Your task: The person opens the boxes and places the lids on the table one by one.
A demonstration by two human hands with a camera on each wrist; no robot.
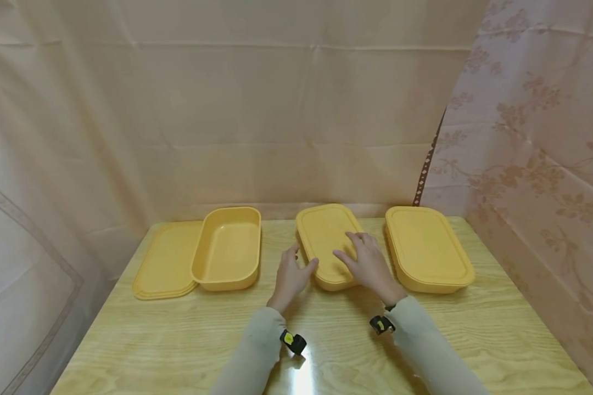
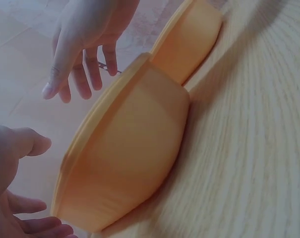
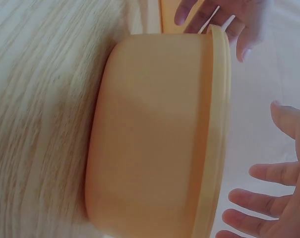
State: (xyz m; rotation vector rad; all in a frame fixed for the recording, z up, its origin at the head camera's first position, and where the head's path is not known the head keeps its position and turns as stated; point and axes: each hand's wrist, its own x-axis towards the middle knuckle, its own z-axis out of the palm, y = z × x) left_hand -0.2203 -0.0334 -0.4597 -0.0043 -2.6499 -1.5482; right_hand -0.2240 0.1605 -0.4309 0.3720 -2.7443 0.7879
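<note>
In the head view a yellow lidded container (image 1: 328, 233) stands on the table between my two hands. My left hand (image 1: 291, 274) is at its left front side, thumb and fingers spread apart. Over the right part of the lid hovers my right hand (image 1: 370, 266), its fingers spread as well. The right wrist view shows the right hand (image 3: 273, 198) apart from the lid rim (image 3: 216, 134). In the left wrist view the left fingers (image 2: 38, 225) are close to the container's wall (image 2: 130, 144); whether they touch it I cannot tell. Neither hand grips anything.
An uncovered yellow container (image 1: 229, 247) stands to the left, overlapping a flat yellow lid (image 1: 165, 263) on the table. Another lidded yellow container (image 1: 430, 247) is on the right. Curtains hang behind the wooden table (image 1: 178, 351) and along its sides.
</note>
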